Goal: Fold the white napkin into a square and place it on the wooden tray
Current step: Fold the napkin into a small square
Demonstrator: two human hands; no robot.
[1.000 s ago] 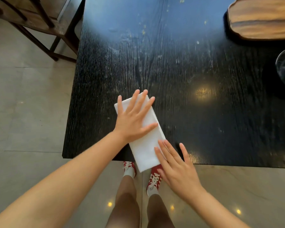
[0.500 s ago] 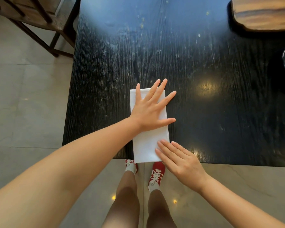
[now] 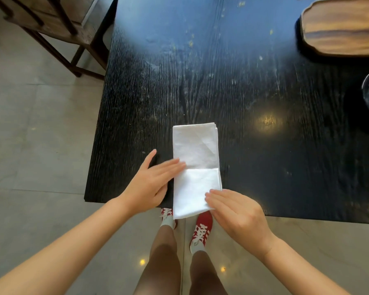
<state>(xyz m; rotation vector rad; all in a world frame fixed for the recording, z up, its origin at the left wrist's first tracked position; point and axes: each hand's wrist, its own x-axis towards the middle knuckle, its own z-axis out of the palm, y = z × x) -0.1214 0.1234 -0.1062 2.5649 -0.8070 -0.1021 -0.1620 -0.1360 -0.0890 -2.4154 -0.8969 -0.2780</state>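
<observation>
Head view: the white napkin (image 3: 195, 167) is folded into a long strip at the black table (image 3: 264, 145) edge, touched by straight fingers of the left hand (image 3: 151, 184) and right hand (image 3: 237, 211), one more fold is needed, and the wooden tray (image 3: 341, 26) is far off.

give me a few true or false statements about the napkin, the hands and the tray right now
1. The white napkin lies on the wooden tray. False: it lies on the black table, with its near end past the table edge.
2. The napkin is a long rectangle, not yet a square. True.
3. The left hand presses flat on the napkin's far end. False: only its fingertips touch the left edge near the middle.
4. The right hand touches the napkin's near right corner. True.
5. The tray is at the far right. True.
</observation>
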